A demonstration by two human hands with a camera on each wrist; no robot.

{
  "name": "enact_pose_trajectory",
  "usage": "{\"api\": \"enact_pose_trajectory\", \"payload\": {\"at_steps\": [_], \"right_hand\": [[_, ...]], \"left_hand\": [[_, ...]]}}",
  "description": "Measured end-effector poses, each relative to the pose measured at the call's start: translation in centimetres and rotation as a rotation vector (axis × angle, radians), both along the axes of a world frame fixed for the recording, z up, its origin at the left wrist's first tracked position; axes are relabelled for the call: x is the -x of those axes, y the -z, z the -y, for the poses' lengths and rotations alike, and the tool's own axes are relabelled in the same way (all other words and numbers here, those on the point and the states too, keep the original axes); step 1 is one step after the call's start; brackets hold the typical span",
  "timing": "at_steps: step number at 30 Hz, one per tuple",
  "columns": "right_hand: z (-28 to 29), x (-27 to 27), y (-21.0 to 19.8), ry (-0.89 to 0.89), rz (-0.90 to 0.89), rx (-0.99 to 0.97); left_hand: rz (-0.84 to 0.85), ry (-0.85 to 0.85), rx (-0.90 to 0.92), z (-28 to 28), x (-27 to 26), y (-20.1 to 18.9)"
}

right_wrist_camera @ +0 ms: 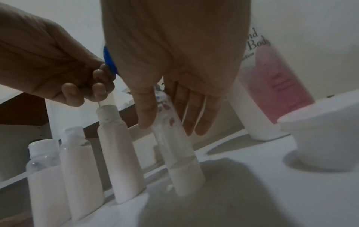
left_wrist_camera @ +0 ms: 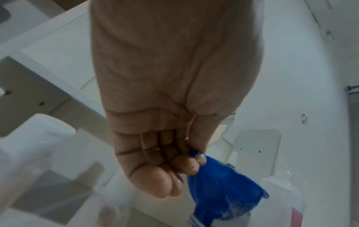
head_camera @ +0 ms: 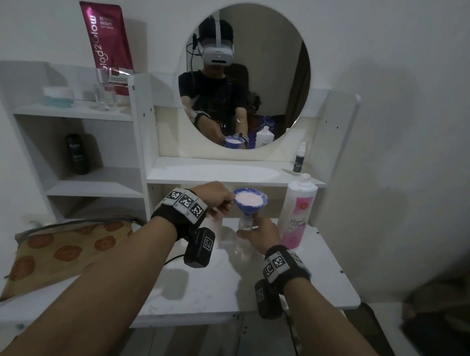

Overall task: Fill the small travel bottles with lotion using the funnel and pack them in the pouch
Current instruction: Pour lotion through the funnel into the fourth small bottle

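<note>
A blue funnel (head_camera: 250, 201), brim-full of pinkish-white lotion, sits in the neck of a clear travel bottle (head_camera: 243, 245) standing on the white table. My left hand (head_camera: 228, 202) pinches the tab on the funnel's rim (left_wrist_camera: 194, 152). My right hand (head_camera: 248, 230) holds the bottle just under the funnel, thumb on one side and fingers behind (right_wrist_camera: 196, 116). Lotion fills only the lowest part of that bottle (right_wrist_camera: 180, 153). Three other travel bottles (right_wrist_camera: 120, 153) full of lotion stand in a row to its left. The patterned pouch (head_camera: 61, 250) lies flat at the table's left.
The large pink-and-white lotion bottle (head_camera: 297, 216) stands just right of the funnel. A white round container (right_wrist_camera: 326, 138) sits near my right wrist. Above the table are a low shelf (head_camera: 215, 174), a small spray bottle (head_camera: 300, 156), a round mirror and side shelves holding toiletries.
</note>
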State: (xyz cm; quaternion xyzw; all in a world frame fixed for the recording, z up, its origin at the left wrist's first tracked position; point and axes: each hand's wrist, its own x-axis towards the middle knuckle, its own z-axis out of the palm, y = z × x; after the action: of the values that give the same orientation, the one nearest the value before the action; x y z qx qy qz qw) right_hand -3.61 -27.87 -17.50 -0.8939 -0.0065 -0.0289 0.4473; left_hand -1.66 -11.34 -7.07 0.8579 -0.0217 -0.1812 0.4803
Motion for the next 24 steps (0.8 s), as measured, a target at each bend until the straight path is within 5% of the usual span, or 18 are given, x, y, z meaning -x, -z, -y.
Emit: {"api": "enact_pose_trajectory", "payload": {"at_steps": [15,24], "right_hand": [[0.17,-0.44,0.54,-0.011,-0.02,-0.027],[0.21,-0.51,0.66,-0.018,-0.015,-0.037]], "left_hand": [[0.007,-0.066,0.307,0.36,0.65,0.98],[0.03,-0.032,0.309,0.31,0.73,0.81]]}}
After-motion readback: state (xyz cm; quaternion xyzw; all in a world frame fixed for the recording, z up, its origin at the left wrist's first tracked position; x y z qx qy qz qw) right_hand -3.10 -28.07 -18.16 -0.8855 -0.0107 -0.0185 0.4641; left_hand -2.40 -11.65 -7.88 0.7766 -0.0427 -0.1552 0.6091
